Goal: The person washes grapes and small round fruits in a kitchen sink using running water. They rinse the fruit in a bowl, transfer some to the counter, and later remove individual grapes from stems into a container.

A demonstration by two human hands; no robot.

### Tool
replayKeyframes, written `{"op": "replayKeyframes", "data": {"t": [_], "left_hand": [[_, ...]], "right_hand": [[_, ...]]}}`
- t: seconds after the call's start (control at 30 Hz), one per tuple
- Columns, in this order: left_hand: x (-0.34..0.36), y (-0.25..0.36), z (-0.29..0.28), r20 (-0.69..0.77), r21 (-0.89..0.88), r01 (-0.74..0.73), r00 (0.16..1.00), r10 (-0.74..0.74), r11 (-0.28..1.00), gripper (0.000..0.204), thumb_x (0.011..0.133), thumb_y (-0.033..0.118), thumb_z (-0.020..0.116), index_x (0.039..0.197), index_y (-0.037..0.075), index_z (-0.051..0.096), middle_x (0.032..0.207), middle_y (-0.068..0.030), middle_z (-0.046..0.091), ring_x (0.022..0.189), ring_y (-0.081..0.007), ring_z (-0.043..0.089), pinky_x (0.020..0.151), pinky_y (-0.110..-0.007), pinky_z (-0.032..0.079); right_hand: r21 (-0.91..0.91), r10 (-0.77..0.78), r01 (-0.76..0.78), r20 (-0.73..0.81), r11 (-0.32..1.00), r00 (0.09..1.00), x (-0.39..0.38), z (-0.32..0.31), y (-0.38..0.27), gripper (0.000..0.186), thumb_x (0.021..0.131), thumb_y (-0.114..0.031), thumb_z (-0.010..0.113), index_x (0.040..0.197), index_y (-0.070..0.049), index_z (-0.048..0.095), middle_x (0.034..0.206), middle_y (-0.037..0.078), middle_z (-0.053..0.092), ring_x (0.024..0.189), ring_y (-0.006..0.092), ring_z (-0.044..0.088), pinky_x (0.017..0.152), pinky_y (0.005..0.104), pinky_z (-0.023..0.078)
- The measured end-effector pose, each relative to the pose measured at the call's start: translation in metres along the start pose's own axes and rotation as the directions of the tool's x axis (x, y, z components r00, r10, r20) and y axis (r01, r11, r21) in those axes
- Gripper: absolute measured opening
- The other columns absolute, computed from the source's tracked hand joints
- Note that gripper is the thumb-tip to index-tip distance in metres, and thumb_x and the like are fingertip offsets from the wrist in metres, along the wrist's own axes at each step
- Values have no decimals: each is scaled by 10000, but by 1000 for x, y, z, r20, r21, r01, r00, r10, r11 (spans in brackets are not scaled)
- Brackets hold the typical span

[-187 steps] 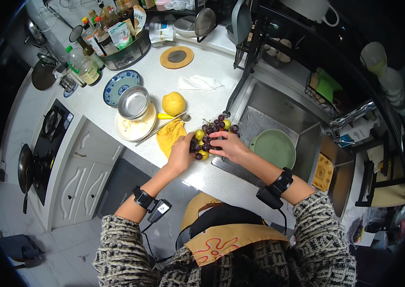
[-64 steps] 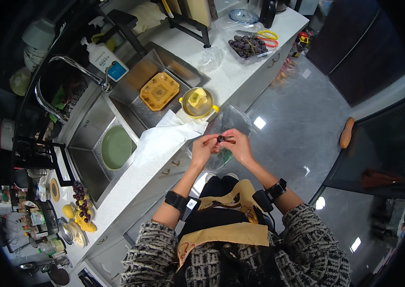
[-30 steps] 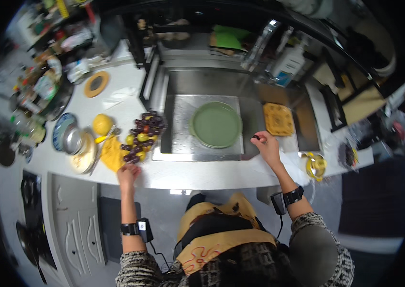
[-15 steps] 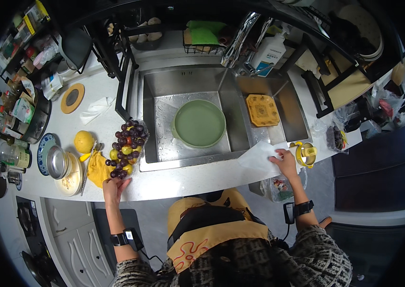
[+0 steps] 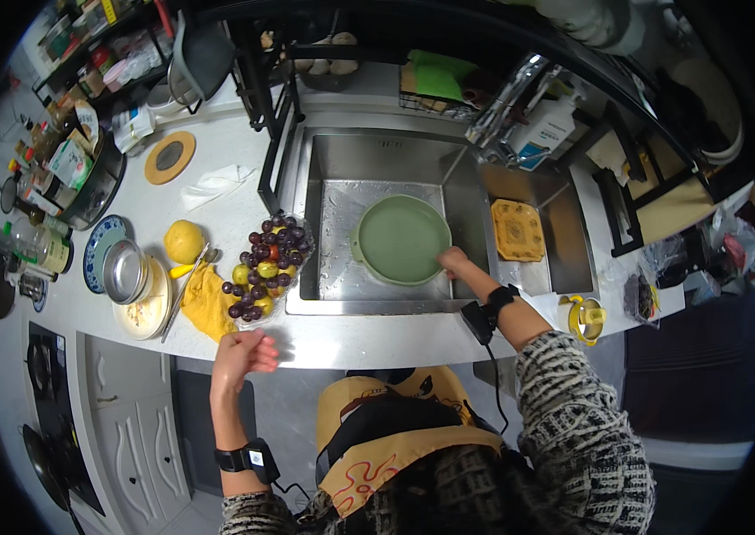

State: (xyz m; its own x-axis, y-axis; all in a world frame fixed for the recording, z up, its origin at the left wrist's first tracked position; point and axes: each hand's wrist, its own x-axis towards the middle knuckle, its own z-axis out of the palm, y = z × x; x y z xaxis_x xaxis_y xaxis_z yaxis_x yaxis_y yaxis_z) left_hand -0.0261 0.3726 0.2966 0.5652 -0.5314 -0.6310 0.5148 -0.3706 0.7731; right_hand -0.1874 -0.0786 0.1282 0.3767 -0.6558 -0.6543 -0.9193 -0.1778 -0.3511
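Observation:
A round green basin (image 5: 402,239) with a small side handle rests in the large sink bowl. My right hand (image 5: 454,262) has its fingers closed on the basin's right rim. Off the counter's front edge, my left hand (image 5: 248,354) is held open with nothing in it, fingers stretched to the right. Just beyond it lies a clear tray of dark grapes and small yellow-green fruit (image 5: 269,267). A yellow cloth (image 5: 208,301) sits left of the tray. The white sheet (image 5: 545,306) is partly hidden behind my right forearm.
The steel sink (image 5: 377,306) has a smaller right bowl holding an orange-brown square dish (image 5: 517,230). A yellow-rimmed cup (image 5: 584,319) stands at the right front edge. On the left are a metal bowl (image 5: 124,271), a round yellow fruit (image 5: 183,240) and bottles (image 5: 39,245).
My right hand has left the white sheet and moved left and forward to the green basin's rim. My left hand has let go of the fruit tray and drawn back. The view has shifted.

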Motion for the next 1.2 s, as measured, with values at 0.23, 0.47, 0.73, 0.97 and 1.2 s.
{"op": "replayKeyframes", "data": {"t": [0.23,0.47,0.73,0.97,1.2], "left_hand": [[25,27,63,196,-69,-130,970,141,989,250,890,199,483,944,-31,567,771,-91,623,635,-145,608,572,-254,522],[75,52,116,180,55,-105,979,93,993,207,894,182,483,925,-8,557,769,-78,617,604,-133,600,552,-245,519],[95,39,138,209,111,-71,977,47,991,233,894,195,485,978,-13,546,819,-82,612,665,-139,606,585,-248,524],[88,34,134,167,90,-72,984,56,993,236,894,201,487,975,-12,547,825,-82,612,668,-136,602,587,-250,522],[87,37,141,168,93,-83,984,67,992,235,892,201,492,972,-13,548,816,-82,613,657,-136,601,584,-251,522]], "right_hand": [[705,85,-235,242,669,967,46,19,29,318,802,-94,557,1085,23,467,1002,204,553,764,311,621,568,327,564],[613,94,-342,400,712,912,55,-12,12,248,789,5,539,1018,93,501,916,206,595,758,318,633,596,296,566],[473,-51,35,21,880,998,52,-43,-21,179,755,-38,591,882,85,569,818,182,637,710,265,646,570,291,558],[338,-62,-37,276,940,959,55,-74,-39,221,716,-113,644,727,102,591,740,151,653,643,209,655,548,268,531],[-158,-369,338,-261,928,892,-8,-104,-64,186,695,-68,564,731,111,600,750,233,624,743,311,639,664,363,524]]}}
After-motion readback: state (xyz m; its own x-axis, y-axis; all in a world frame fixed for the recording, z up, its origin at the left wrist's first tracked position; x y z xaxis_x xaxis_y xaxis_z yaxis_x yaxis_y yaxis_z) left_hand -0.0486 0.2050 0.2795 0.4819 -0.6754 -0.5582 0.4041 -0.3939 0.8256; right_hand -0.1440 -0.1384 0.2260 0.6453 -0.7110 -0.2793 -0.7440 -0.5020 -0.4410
